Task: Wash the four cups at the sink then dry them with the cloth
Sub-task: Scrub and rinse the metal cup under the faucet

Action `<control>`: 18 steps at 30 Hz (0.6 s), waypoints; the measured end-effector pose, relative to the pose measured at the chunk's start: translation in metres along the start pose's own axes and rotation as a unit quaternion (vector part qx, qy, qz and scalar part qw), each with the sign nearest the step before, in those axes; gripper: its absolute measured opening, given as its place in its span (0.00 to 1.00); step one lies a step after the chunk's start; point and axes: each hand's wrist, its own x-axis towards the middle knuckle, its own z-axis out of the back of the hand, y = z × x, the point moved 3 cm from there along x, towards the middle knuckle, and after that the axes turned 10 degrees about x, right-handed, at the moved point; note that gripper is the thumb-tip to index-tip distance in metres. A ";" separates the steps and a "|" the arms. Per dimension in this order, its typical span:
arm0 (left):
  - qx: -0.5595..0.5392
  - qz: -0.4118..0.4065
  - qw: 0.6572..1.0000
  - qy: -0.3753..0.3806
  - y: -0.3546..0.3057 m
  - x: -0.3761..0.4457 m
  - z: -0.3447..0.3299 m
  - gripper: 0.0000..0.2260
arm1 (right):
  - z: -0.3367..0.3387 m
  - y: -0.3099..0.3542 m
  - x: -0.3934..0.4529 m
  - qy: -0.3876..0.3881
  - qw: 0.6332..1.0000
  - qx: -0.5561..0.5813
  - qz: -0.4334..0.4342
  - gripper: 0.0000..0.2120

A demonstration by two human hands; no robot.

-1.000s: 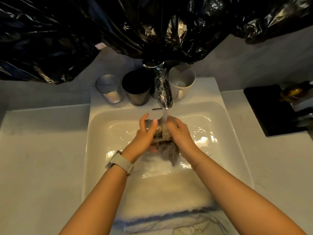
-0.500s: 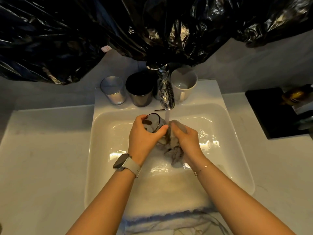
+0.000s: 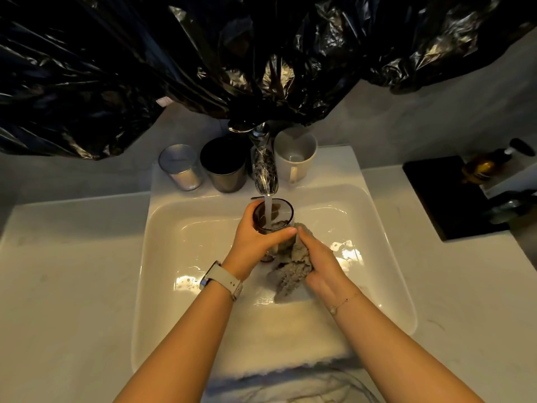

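My left hand (image 3: 255, 242) grips a dark glass cup (image 3: 273, 214) upright under the running tap (image 3: 264, 167), and water streams into it. My right hand (image 3: 319, 263) clutches a wet grey cloth (image 3: 292, 269) against the cup's right side. Both are over the white sink (image 3: 174, 257). On the sink's back ledge stand a clear glass cup (image 3: 181, 167), a dark metal cup (image 3: 225, 167) and a white mug (image 3: 295, 157).
Black plastic sheeting (image 3: 203, 59) hangs over the wall above the tap. A white towel (image 3: 279, 341) lies over the sink's front edge. At the right, a black tray (image 3: 444, 199) carries an amber pump bottle (image 3: 485, 164). White counter (image 3: 66, 271) flanks the sink.
The cup went from being rubbed between both hands with the cloth to standing upright in my left hand under the stream. The cloth slid off to its right side.
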 end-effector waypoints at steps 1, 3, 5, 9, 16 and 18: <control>0.009 -0.007 1.000 0.001 -0.002 0.000 0.000 0.30 | 0.003 0.001 0.001 0.000 1.000 -0.011 0.005 0.19; 0.022 -0.021 1.000 -0.004 -0.003 -0.001 -0.001 0.30 | 0.008 0.005 0.002 -0.006 0.998 -0.051 0.025 0.14; 0.033 -0.025 0.999 -0.009 -0.002 -0.001 0.000 0.32 | 0.014 0.009 0.001 -0.016 0.995 -0.087 0.044 0.13; 0.064 -0.018 0.998 -0.012 -0.001 -0.002 0.005 0.33 | 0.024 0.015 -0.001 -0.024 0.993 -0.100 0.059 0.15; 0.322 0.018 0.946 0.032 -0.009 -0.007 0.013 0.30 | 0.027 0.036 -0.025 -0.009 0.988 -0.126 0.086 0.12; 0.441 0.021 0.896 0.054 -0.012 -0.010 0.016 0.29 | 0.025 0.044 -0.036 0.014 0.984 -0.142 0.104 0.12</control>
